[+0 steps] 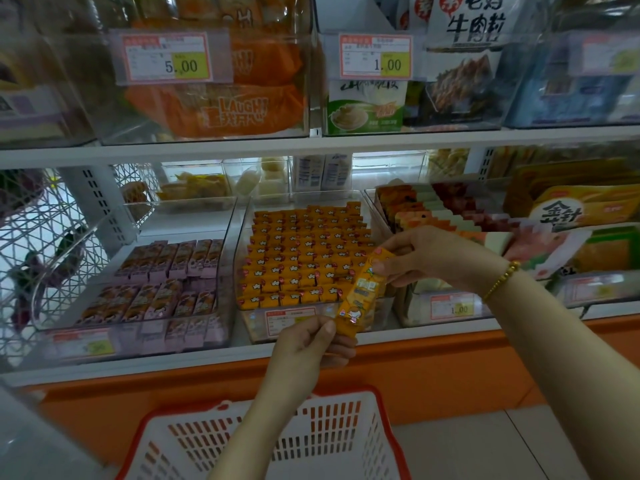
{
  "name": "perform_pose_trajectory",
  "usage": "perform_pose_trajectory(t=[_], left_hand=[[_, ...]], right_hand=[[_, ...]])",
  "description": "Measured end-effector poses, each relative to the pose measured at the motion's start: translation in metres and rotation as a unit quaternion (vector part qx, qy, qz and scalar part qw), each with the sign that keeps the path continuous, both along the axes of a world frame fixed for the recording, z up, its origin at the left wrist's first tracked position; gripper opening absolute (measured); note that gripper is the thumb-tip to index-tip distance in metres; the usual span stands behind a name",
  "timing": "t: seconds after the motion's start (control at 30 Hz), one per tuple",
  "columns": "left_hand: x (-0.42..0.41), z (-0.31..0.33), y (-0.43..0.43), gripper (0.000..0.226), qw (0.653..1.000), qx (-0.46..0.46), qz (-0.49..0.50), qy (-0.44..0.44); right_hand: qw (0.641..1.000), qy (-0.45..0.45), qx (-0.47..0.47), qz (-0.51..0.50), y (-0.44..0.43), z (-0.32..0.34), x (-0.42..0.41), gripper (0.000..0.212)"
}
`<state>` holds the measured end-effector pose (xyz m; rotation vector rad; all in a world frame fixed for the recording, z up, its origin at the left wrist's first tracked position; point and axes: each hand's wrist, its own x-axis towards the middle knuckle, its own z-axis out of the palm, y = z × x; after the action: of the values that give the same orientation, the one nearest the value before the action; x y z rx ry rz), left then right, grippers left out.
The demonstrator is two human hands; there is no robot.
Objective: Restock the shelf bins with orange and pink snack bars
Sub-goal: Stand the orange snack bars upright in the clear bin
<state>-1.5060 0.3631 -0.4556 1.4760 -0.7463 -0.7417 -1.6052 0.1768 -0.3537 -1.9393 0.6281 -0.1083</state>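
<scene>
Both hands hold orange snack bars (362, 292) in front of the lower shelf. My left hand (311, 341) grips their lower end, and my right hand (412, 258) pinches the upper end. Just behind them a clear bin (242, 216) holds rows of orange snack bars (298, 258). To its left a second clear bin (221, 317) holds pink snack bars (162, 282) in rows, with bare floor at its back.
A white basket with a red rim (377, 393) sits below my arms, in front of the orange shelf base (450, 368). Right of the orange bin stands a bin of mixed packets (446, 216). The upper shelf carries bins of large bags (235, 109). A wire rack (38, 244) hangs at left.
</scene>
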Motion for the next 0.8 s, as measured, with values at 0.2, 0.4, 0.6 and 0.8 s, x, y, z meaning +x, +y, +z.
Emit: perform_pose_trajectory(t=[0.2,0.4,0.6,0.8], left_hand=[[0.002,0.002,0.0,0.043,0.99,0.024,-0.029,0.138],[0.0,0.003,0.007,0.05,0.894,0.007,-0.148,0.422],[-0.011,0.0,0.007,0.062,0.787,-0.105,-0.264,0.547],[-0.013,0.009,0.001,0.03,0.917,-0.065,-0.093,0.383]], right_hand=[[0.995,-0.016,0.053,0.08,-0.003,0.003,-0.008,0.03],[0.983,-0.032,0.061,0.169,0.001,-0.001,-0.008,0.036],[0.973,-0.056,0.051,0.218,0.006,-0.006,-0.003,0.038],[0.985,-0.087,0.084,0.125,0.006,-0.001,-0.002,0.039]])
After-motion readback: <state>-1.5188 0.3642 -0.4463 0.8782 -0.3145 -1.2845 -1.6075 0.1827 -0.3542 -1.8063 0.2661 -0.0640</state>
